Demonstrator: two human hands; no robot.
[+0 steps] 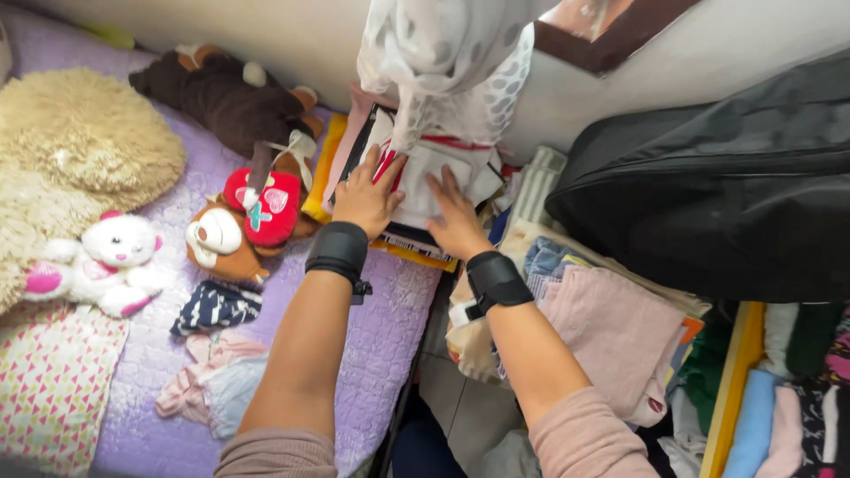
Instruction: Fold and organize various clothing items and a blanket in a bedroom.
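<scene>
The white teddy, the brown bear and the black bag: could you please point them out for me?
white teddy [111, 257], head view, on its belly.
brown bear [217, 235], head view, on its face.
black bag [708, 186], head view, on its side panel.

Two bare forearms in view. Dusty-pink sleeves pushed up near elbows. Left hand [365, 196]: wide black strap band around wrist, small black clip or buckle jutting at its inner side. Right hand [456, 219]: matching black wrist band, white tab or label at lower edge. No gloves, no rings visible.
</scene>
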